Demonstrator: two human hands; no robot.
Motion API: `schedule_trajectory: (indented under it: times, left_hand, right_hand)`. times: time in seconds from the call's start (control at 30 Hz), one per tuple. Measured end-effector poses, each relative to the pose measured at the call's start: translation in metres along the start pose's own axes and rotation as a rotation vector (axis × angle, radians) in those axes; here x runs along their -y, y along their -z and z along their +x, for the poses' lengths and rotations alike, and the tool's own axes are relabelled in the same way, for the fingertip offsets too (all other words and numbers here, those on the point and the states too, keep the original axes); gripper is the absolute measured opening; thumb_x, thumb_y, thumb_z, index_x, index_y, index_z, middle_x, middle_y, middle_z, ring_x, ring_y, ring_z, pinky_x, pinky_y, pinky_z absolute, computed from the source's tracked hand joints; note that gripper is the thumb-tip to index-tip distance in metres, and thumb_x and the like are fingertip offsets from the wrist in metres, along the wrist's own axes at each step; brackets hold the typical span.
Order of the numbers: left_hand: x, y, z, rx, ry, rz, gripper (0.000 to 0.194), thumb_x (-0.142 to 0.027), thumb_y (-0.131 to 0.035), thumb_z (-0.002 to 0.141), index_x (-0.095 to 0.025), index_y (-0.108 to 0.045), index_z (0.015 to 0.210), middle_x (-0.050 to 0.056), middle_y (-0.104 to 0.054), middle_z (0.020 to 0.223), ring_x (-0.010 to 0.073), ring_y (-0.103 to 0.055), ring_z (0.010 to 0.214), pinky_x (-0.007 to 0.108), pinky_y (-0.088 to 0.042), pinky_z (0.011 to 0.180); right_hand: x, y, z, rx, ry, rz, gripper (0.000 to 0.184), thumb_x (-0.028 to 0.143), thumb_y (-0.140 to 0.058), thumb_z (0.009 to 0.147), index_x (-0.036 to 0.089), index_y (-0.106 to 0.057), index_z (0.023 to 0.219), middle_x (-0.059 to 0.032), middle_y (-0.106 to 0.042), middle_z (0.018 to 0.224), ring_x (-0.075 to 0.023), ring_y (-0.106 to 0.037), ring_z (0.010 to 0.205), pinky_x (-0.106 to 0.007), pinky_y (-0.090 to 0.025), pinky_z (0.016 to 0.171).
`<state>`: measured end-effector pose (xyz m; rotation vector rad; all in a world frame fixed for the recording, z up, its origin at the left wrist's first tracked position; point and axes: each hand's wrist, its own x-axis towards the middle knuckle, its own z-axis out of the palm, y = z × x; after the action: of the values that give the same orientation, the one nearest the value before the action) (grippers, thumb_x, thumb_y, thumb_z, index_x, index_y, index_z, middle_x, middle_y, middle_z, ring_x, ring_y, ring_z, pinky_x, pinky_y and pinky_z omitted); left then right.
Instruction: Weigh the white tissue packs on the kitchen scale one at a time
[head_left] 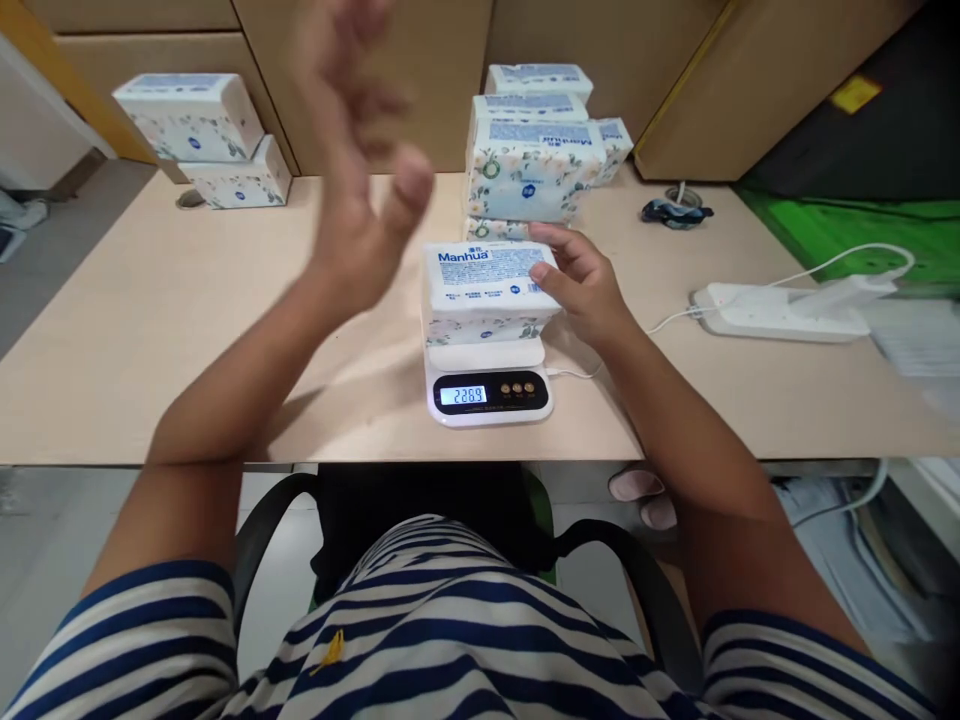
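A white tissue pack (491,285) with blue print and a flowered side lies on a white kitchen scale (491,412), whose display (463,396) is lit with digits. My right hand (589,285) grips the pack's right end, thumb on the top face and index finger along the far edge. To the left of the pack, my left hand (360,200) is raised above the table, its fingers apart and smeared by motion, with nothing in it. Just behind the scale rises a pile of similar tissue packs (534,180).
Two more tissue packs (236,185) are stacked at the back left of the table (135,350). A white power strip (780,312) lies on the right, with a thin cable (667,322) running towards the scale. Cardboard boxes (420,90) stand along the back edge.
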<state>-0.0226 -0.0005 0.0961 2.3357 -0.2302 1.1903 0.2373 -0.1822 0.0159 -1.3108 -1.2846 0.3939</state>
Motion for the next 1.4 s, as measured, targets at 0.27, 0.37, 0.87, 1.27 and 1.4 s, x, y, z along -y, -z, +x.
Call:
schedule_trajectory:
  times: [0.27, 0.37, 0.87, 1.27, 1.4]
  left_hand:
    - [0.023, -0.064, -0.110, 0.160, 0.442, -0.204, 0.151, -0.102, -0.076, 0.075, -0.043, 0.014, 0.181, 0.019, -0.016, 0.189, 0.0540, -0.023, 0.174, 0.080, -0.031, 0.138]
    - [0.031, -0.062, -0.114, 0.177, 0.462, -0.243, 0.146, -0.088, -0.086, 0.081, -0.046, 0.014, 0.179, 0.018, -0.023, 0.186, 0.0502, -0.026, 0.175, 0.080, -0.029, 0.139]
    - [0.050, -0.064, -0.119, 0.137, 0.324, -0.228, 0.136, -0.082, -0.088, 0.084, -0.058, 0.008, 0.177, 0.010, -0.029, 0.182, 0.0460, -0.035, 0.171, 0.074, -0.041, 0.137]
    - [0.046, -0.069, -0.118, 0.125, 0.304, -0.236, 0.135, -0.087, -0.085, 0.084, -0.057, 0.008, 0.178, 0.008, -0.029, 0.182, 0.0456, -0.034, 0.172, 0.074, -0.042, 0.137]
    - [0.042, -0.074, -0.116, 0.099, 0.345, -0.273, 0.138, -0.089, -0.086, 0.081, -0.056, 0.006, 0.178, 0.009, -0.032, 0.180, 0.0473, -0.034, 0.171, 0.076, -0.044, 0.133]
  right_hand:
    - [-0.012, -0.004, 0.000, 0.029, -0.094, 0.102, 0.077, 0.086, -0.088, 0.077, 0.041, -0.075, 0.139, -0.0035, -0.080, 0.140, -0.0349, -0.077, 0.133, -0.059, -0.064, 0.116]
    - [-0.012, -0.005, 0.000, 0.029, -0.100, 0.140, 0.075, 0.084, -0.089, 0.078, 0.041, -0.076, 0.138, -0.0023, -0.080, 0.137, -0.0334, -0.077, 0.132, -0.056, -0.065, 0.116]
    - [-0.007, -0.011, 0.000, 0.019, -0.110, 0.265, 0.066, 0.076, -0.092, 0.082, 0.040, -0.074, 0.135, -0.0017, -0.078, 0.132, -0.0300, -0.076, 0.124, -0.048, -0.069, 0.105]
    - [-0.006, -0.008, -0.006, 0.033, -0.117, 0.224, 0.069, 0.080, -0.090, 0.082, 0.044, -0.070, 0.137, -0.0011, -0.077, 0.138, -0.0333, -0.077, 0.131, -0.051, -0.069, 0.105]
    - [-0.003, -0.008, -0.008, 0.007, -0.129, 0.239, 0.067, 0.077, -0.092, 0.081, 0.044, -0.071, 0.135, -0.0006, -0.078, 0.138, -0.0326, -0.076, 0.130, -0.052, -0.070, 0.107]
